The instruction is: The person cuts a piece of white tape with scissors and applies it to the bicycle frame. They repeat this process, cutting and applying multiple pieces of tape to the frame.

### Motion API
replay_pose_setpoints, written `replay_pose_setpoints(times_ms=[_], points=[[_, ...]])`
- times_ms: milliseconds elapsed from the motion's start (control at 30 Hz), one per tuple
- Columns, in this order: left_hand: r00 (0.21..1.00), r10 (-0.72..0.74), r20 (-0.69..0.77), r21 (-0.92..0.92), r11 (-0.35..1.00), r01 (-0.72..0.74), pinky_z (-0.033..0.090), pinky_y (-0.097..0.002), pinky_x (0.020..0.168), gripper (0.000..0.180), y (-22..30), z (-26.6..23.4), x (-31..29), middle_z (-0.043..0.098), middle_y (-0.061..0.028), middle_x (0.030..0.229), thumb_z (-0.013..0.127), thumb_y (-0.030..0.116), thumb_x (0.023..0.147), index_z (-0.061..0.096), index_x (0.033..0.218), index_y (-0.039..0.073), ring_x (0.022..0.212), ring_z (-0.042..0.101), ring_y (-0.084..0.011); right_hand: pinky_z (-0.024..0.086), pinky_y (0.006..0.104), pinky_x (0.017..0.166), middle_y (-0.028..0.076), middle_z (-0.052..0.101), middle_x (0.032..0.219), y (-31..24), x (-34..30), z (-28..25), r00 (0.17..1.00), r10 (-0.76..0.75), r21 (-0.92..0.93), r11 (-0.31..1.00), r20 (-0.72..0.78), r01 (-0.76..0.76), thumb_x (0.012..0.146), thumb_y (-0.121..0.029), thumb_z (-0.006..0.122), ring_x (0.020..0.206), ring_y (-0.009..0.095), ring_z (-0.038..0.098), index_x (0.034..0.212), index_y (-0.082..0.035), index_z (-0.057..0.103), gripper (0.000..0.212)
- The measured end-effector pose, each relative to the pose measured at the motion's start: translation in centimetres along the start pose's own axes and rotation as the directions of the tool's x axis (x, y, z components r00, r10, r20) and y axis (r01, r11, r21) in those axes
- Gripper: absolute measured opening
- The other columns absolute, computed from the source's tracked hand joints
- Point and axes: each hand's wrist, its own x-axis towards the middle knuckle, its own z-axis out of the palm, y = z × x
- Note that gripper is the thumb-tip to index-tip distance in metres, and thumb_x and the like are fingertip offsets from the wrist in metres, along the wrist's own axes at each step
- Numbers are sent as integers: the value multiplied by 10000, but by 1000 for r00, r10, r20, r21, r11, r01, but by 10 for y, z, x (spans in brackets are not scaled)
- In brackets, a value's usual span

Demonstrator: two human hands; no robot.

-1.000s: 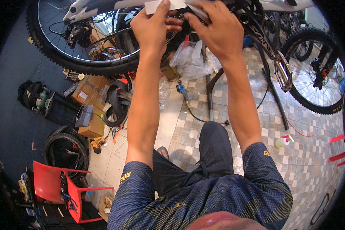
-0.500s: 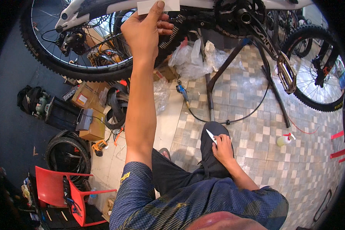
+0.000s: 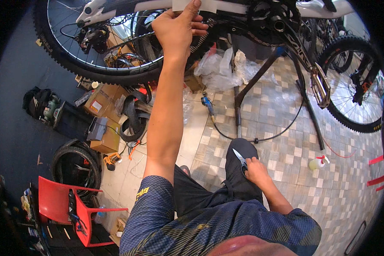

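My left hand is raised at the top of the view, pinching a white rectangular piece of sheet between thumb and fingers. The sheet lies against or just in front of the white rear frame tube of a bicycle; contact cannot be told. My right hand rests on my right thigh, closed around the dark handle of a pair of scissors. Their pale blades point up and to the left. Beneath my left hand is the bike's rear wheel, and right of it the crank with its pedal.
A dark stand leg rises from the tiled floor, with a blue-ended air hose beside it. Cardboard boxes, loose tyres and a red chair stand left. A pump bottle and another bike wheel are right.
The view has shifted slightly. My right hand has turned on the thigh, so more of the scissors' blades and handle shows. My left hand keeps its pinch on the white sheet.
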Motion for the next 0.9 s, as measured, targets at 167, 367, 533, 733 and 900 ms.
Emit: replay_pose_setpoints(times_ms=[167, 367, 533, 733, 900], points=[[979, -199, -50, 20, 980, 200, 508, -269, 408, 362, 9, 4, 3, 660, -102, 745, 831, 254, 865, 614, 877, -36, 516, 629, -157, 556, 502, 880, 227, 627, 1107, -3, 5, -6, 999, -1, -22, 1000, 53, 2, 804, -105, 693, 1051, 415, 643, 1114, 13, 598, 345], [956, -288, 59, -79, 953, 292, 519, -249, 439, 403, 3, -9, 14, 655, -87, 733, 863, 292, 829, 618, 873, -26, 538, 636, -154, 556, 510, 879, 227, 627, 1112, -4, 8, -10, 997, -7, -34, 999, 76, 10, 798, -124, 705, 1060, 416, 642, 1114, 6, 598, 358], [940, -320, 119, -139, 932, 335, 508, -240, 444, 384, -1, -8, 17, 650, -82, 736, 856, 281, 836, 620, 881, -19, 552, 635, -157, 550, 516, 885, 225, 627, 1122, 0, 9, -8, 997, -3, -37, 999, 74, 6, 795, -123, 699, 1072, 416, 638, 1121, -10, 599, 359], [935, -329, 131, -138, 928, 346, 502, -227, 448, 370, 7, -10, 16, 646, -74, 734, 841, 281, 853, 620, 879, -14, 555, 633, -154, 549, 511, 884, 224, 628, 1108, 0, 8, -8, 998, -13, -27, 1000, 56, 14, 786, -116, 690, 1063, 414, 637, 1107, -5, 595, 353], [925, -349, 153, -135, 919, 369, 503, -225, 448, 368, 9, -14, 18, 647, -73, 732, 832, 290, 861, 621, 889, -10, 553, 636, -153, 551, 503, 882, 222, 630, 1099, -1, 9, -8, 998, -28, -50, 998, 59, 31, 788, -125, 689, 1054, 409, 638, 1119, -3, 594, 365]])
